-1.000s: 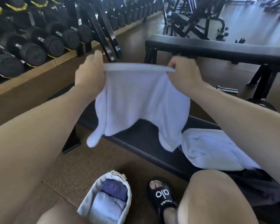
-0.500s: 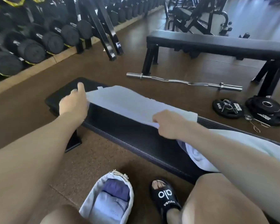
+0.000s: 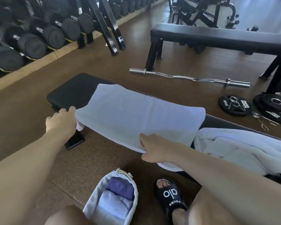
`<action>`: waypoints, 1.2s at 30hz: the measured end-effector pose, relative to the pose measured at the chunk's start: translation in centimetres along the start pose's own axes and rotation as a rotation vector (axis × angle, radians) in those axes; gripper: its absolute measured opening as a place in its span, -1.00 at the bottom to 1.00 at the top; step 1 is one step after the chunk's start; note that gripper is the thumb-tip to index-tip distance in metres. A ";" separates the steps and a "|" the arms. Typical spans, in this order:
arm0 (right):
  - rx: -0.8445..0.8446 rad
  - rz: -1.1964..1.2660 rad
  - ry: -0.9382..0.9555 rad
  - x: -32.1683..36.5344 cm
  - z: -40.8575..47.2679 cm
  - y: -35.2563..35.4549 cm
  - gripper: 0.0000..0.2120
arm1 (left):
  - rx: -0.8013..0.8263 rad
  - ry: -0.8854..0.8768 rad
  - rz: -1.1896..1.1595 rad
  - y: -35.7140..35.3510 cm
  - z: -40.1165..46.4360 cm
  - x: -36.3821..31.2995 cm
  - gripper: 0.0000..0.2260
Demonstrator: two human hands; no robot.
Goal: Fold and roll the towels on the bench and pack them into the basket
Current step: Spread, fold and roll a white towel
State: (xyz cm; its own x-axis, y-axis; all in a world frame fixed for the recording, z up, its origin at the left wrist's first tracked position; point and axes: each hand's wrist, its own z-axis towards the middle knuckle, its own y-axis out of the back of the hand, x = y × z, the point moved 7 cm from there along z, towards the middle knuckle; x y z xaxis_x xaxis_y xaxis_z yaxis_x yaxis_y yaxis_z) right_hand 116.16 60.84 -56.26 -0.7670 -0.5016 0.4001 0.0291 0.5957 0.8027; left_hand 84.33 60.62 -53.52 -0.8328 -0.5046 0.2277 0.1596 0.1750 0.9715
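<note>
Two hands pinch a white towel [image 3: 136, 114] spread flat across the black bench [image 3: 75, 93], left hand [image 3: 62, 121] and right hand [image 3: 154, 151] gripping its near overhanging edge, which could slide floorward beside the basket [image 3: 94, 207] below.

White towel [image 3: 136, 114], black bench [image 3: 71, 93], brown speckled floor [image 3: 91, 161], purple-lined basket [image 3: 96, 198]
</note>
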 end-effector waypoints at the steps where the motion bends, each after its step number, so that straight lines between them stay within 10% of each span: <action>1: 0.004 -0.009 0.001 0.2 0.1 -0.1 -0.71 | 0.081 -0.040 0.049 -0.6 0.0 -0.5 -0.51; 4: 0.020 -0.069 -0.001 0.3 0.3 0.5 -0.63 | 0.376 -0.092 -0.038 -3.4 0.3 -1.8 -0.40; 7: -0.099 -0.106 -0.006 0.1 1.0 2.4 -0.60 | 0.250 -0.126 -0.216 -2.1 1.6 -2.7 -0.73; 12: -0.284 -0.274 0.033 -0.7 3.8 4.0 -0.41 | 0.129 0.336 -0.544 -2.1 2.7 -0.3 -0.93; 14: -0.211 -0.323 0.014 -1.1 5.5 3.1 -0.39 | 0.163 0.484 -0.922 -3.2 2.3 0.4 -0.67; 18: -0.209 -0.344 -0.038 -0.7 8.1 1.5 -0.41 | 0.266 0.438 -1.074 -6.9 4.5 0.6 -0.44; 26: -0.257 -0.369 -0.038 -1.2 9.3 0.7 -0.36 | 0.402 0.555 -1.404 -6.0 3.2 -0.8 -0.86; 36: -0.265 -0.372 -0.047 -1.5 9.5 0.5 -0.35 | 0.599 0.199 -1.295 -1.4 3.3 -2.4 -0.87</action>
State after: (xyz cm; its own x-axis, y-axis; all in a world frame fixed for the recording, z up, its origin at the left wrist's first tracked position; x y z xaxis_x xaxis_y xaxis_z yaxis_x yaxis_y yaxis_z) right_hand 111.25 67.81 -60.65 -0.7842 -0.6187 0.0474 -0.0958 0.1961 0.9759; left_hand 84.31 64.39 -55.64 -0.1225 -0.6795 -0.7233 -0.9219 -0.1919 0.3365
